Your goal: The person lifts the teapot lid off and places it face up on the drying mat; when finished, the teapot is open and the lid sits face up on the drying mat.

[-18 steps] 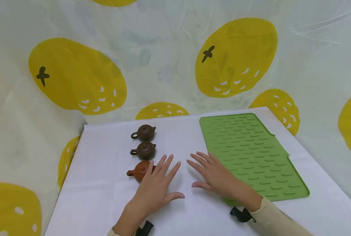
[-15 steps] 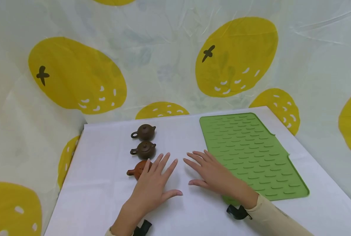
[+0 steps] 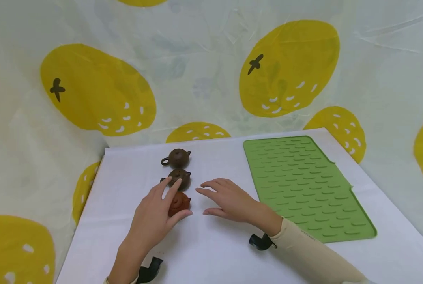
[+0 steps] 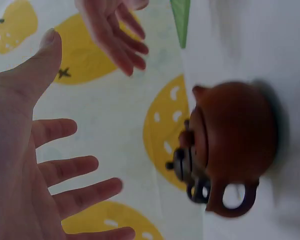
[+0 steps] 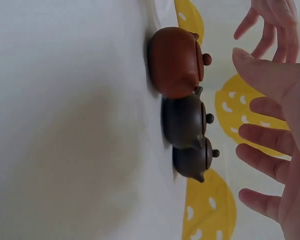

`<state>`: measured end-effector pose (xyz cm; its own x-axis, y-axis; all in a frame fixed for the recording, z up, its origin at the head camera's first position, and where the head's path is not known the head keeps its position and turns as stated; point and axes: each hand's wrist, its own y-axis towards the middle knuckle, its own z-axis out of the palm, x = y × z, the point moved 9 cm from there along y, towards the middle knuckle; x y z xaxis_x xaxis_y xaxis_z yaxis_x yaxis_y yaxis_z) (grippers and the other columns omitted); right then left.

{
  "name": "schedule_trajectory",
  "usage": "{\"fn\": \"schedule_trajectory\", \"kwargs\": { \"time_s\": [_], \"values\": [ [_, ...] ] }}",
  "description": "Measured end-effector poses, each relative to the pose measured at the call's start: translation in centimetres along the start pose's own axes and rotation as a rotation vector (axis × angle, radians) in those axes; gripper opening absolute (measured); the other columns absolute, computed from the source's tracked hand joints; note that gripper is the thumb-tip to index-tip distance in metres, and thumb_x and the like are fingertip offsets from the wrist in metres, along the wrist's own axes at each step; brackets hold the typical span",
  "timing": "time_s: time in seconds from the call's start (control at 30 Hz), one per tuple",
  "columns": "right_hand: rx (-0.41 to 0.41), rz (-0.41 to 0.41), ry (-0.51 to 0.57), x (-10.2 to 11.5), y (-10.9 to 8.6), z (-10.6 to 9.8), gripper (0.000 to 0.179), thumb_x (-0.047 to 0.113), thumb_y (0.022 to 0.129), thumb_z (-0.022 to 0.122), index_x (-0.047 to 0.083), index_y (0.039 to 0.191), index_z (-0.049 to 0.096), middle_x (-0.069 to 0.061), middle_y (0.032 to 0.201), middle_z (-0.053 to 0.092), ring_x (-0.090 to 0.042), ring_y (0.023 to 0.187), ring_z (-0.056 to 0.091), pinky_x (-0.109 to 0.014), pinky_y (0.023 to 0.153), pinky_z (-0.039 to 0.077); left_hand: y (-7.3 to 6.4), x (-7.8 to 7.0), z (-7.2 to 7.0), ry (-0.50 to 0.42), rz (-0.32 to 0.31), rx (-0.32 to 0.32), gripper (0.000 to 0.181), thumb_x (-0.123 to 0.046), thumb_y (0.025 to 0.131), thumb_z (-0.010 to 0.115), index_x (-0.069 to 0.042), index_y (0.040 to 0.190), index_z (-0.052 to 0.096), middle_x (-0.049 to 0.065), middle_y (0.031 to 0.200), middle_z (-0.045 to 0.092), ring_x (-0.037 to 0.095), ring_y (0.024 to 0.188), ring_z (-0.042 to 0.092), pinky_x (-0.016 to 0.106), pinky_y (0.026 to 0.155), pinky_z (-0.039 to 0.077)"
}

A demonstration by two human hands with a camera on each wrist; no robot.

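Note:
Three small teapots stand in a row on the white cloth. The nearest is a reddish-brown teapot (image 3: 180, 202), partly hidden in the head view by my left hand (image 3: 151, 219). Beyond it come a dark brown teapot (image 3: 183, 180) and, farthest, another dark brown teapot (image 3: 178, 158). In the left wrist view the fingers of that hand are spread, apart from the reddish teapot (image 4: 240, 132). My right hand (image 3: 233, 201) hovers to the right of the row, fingers extended and holding nothing. The right wrist view shows a gap between it and the reddish teapot (image 5: 172, 62).
A green textured mat (image 3: 304, 185) lies on the right side of the white-covered table (image 3: 215, 252). Behind and to the left hangs a pale curtain (image 3: 197, 71) printed with yellow fruit. Each wrist carries a black camera mount (image 3: 261, 241).
Both hands have shifted left. My left hand has gone from the reddish teapot's right side to over its left, and my right hand has moved off the mat's edge towards the row.

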<state>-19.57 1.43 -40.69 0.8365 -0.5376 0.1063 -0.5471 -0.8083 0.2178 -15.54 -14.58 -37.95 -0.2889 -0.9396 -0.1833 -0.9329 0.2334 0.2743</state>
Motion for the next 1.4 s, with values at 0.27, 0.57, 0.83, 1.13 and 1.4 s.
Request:
{"fn": "schedule_trajectory", "kwargs": {
  "time_s": [0.27, 0.57, 0.83, 1.13, 1.4],
  "values": [
    [0.011, -0.042, 0.099, 1.4, 3.5, 2.0, 0.062, 0.052, 0.091, 0.072, 0.023, 0.144, 0.057, 0.005, 0.135, 0.063, -0.016, 0.121, 0.06, -0.032, 0.099, 0.052, -0.6, 4.2, -1.2, 0.026, -0.143, -0.038, 0.075, -0.064, 0.09, 0.066, -0.017, 0.147, 0.053, 0.015, 0.136, 0.062, 0.031, 0.094, 0.07, 0.042, 0.066, 0.058],
    [0.063, -0.084, 0.095, 3.3, 6.0, 4.0, 0.061, 0.051, 0.092, 0.072, 0.026, 0.145, 0.057, 0.005, 0.14, 0.061, -0.015, 0.124, 0.059, -0.032, 0.099, 0.053, -0.8, 6.8, 0.5, -0.096, -0.235, -0.063, 0.045, -0.042, 0.091, 0.075, -0.013, 0.125, 0.069, 0.011, 0.124, 0.067, 0.026, 0.086, 0.073, 0.033, 0.057, 0.05],
    [0.071, -0.075, 0.072, 3.5, 6.4, 5.2, 0.051, 0.048, 0.094, 0.07, 0.027, 0.14, 0.062, 0.006, 0.14, 0.061, -0.015, 0.123, 0.057, -0.033, 0.098, 0.052, -1.0, 8.0, 3.5, -0.191, -0.287, -0.008, 0.028, -0.03, 0.092, 0.077, -0.013, 0.115, 0.075, 0.006, 0.114, 0.073, 0.021, 0.082, 0.072, 0.035, 0.065, 0.052],
    [-0.052, -0.101, 0.048, 3.8, 6.2, 4.6, 0.042, 0.04, 0.093, 0.073, 0.025, 0.131, 0.069, 0.008, 0.133, 0.069, -0.012, 0.118, 0.062, -0.03, 0.094, 0.053, -1.1, 7.7, 4.8, -0.247, -0.227, -0.061, 0.009, -0.013, 0.088, 0.079, -0.01, 0.096, 0.078, 0.006, 0.094, 0.077, 0.018, 0.075, 0.068, 0.035, 0.069, 0.054],
    [-0.055, -0.085, 0.096, 3.9, 6.3, 4.6, 0.039, 0.038, 0.093, 0.074, 0.025, 0.13, 0.071, 0.01, 0.133, 0.07, -0.011, 0.117, 0.063, -0.029, 0.095, 0.053, -1.0, 7.9, 4.8, -0.286, -0.236, -0.088, 0.006, -0.01, 0.086, 0.081, -0.009, 0.091, 0.078, 0.006, 0.088, 0.077, 0.017, 0.075, 0.068, 0.034, 0.07, 0.054]
  ]
}}
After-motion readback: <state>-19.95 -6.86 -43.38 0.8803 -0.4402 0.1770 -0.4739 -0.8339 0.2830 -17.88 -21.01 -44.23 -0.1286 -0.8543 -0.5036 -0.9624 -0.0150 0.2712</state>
